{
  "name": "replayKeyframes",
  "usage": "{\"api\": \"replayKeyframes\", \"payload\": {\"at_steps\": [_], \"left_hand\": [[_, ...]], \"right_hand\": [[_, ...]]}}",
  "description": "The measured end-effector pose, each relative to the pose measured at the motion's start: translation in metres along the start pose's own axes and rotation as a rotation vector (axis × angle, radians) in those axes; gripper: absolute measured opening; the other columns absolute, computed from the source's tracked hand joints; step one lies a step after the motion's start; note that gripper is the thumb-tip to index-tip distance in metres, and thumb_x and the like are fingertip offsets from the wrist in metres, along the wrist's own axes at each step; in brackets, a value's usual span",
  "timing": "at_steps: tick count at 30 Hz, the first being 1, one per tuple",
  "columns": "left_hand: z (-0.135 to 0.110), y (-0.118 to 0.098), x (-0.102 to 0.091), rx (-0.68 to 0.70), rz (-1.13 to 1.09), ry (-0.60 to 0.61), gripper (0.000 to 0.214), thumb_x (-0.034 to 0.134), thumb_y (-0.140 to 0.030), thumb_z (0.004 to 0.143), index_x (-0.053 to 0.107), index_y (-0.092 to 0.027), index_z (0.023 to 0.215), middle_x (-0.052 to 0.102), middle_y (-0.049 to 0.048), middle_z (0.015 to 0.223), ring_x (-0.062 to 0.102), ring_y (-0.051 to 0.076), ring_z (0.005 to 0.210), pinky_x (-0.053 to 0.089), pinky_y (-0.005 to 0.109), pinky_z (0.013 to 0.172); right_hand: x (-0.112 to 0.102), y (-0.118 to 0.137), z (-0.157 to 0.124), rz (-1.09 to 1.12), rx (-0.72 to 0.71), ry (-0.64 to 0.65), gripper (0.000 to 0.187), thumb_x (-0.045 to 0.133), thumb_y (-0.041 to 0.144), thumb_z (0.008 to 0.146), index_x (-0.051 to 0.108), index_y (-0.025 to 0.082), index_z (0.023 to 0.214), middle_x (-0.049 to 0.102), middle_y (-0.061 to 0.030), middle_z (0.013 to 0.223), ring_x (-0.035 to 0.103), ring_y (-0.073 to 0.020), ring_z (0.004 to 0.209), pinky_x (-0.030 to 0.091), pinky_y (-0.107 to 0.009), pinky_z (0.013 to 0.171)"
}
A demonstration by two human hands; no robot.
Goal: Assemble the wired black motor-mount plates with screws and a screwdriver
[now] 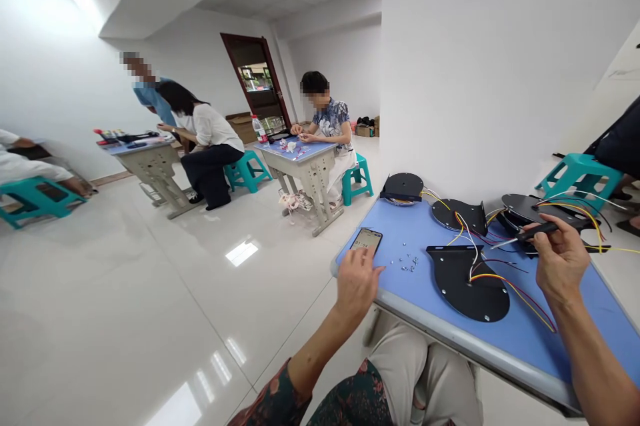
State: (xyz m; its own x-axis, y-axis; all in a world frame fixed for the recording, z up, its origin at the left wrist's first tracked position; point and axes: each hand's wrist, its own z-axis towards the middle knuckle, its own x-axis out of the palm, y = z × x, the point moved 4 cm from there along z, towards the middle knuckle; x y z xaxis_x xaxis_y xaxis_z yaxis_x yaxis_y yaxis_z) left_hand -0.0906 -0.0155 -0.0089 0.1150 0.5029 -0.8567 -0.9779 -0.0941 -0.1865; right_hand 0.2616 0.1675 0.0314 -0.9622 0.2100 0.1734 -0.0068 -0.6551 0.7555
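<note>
My left hand rests at the near left corner of the blue desk, fingers closed toward a smartphone with a lit screen; whether it touches the phone I cannot tell. My right hand is closed around the black handle of a screwdriver, its tip pointing left over the wires. A black round metal plate with yellow, red and white wires lies between my hands. Small screws are scattered beside the phone.
More black plates and a black disc lie at the desk's far edge by the white wall. A teal stool stands right. Other people sit at desks across the glossy floor.
</note>
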Motion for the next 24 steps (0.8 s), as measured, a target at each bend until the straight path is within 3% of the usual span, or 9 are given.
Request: {"api": "replayKeyframes", "payload": {"at_steps": [2, 5, 10, 15, 24], "left_hand": [[-0.011, 0.018, -0.007, -0.093, 0.07, -0.045, 0.063, 0.059, -0.055, 0.095, 0.053, -0.011, 0.139, 0.06, 0.0205, 0.128, 0.055, 0.034, 0.111, 0.047, 0.046, 0.096], [-0.018, 0.029, -0.006, -0.176, 0.135, 0.013, 0.08, 0.063, -0.065, 0.087, 0.05, -0.006, 0.14, 0.06, 0.0234, 0.125, 0.056, 0.036, 0.107, 0.048, 0.047, 0.093], [-0.008, 0.022, -0.005, -0.276, 0.218, 0.136, 0.071, 0.062, -0.051, 0.09, 0.049, -0.002, 0.139, 0.064, 0.0214, 0.112, 0.059, 0.034, 0.103, 0.047, 0.043, 0.09], [0.006, 0.03, -0.017, -0.316, 0.203, 0.286, 0.077, 0.067, -0.048, 0.085, 0.046, 0.002, 0.139, 0.065, 0.0245, 0.116, 0.062, 0.036, 0.11, 0.048, 0.04, 0.092], [0.02, 0.066, -0.032, -0.055, 0.147, 0.563, 0.076, 0.069, -0.051, 0.078, 0.046, -0.004, 0.133, 0.069, 0.0214, 0.114, 0.067, 0.035, 0.108, 0.05, 0.036, 0.087]], "right_hand": [[0.0, 0.001, 0.0, 0.02, 0.007, -0.006, 0.039, 0.076, 0.038, 0.078, 0.072, 0.036, 0.117, 0.073, -0.0065, 0.092, 0.07, -0.0367, 0.091, 0.052, -0.064, 0.096], [0.0, 0.003, 0.001, 0.053, 0.007, -0.006, 0.041, 0.077, 0.036, 0.077, 0.073, 0.032, 0.117, 0.072, -0.0068, 0.091, 0.07, -0.0323, 0.086, 0.055, -0.056, 0.089], [0.003, -0.005, 0.003, 0.102, 0.059, 0.004, 0.046, 0.08, 0.035, 0.069, 0.073, 0.021, 0.112, 0.073, -0.0059, 0.083, 0.067, -0.0226, 0.073, 0.055, -0.043, 0.076], [0.007, -0.011, 0.0, 0.239, 0.226, 0.033, 0.042, 0.082, 0.032, 0.065, 0.072, 0.022, 0.104, 0.07, -0.002, 0.077, 0.063, -0.0175, 0.068, 0.053, -0.034, 0.066], [0.003, -0.01, -0.047, 0.202, 0.351, 0.076, 0.032, 0.077, 0.033, 0.073, 0.071, 0.026, 0.104, 0.067, 0.0017, 0.078, 0.064, -0.0152, 0.071, 0.056, -0.031, 0.062]]}}
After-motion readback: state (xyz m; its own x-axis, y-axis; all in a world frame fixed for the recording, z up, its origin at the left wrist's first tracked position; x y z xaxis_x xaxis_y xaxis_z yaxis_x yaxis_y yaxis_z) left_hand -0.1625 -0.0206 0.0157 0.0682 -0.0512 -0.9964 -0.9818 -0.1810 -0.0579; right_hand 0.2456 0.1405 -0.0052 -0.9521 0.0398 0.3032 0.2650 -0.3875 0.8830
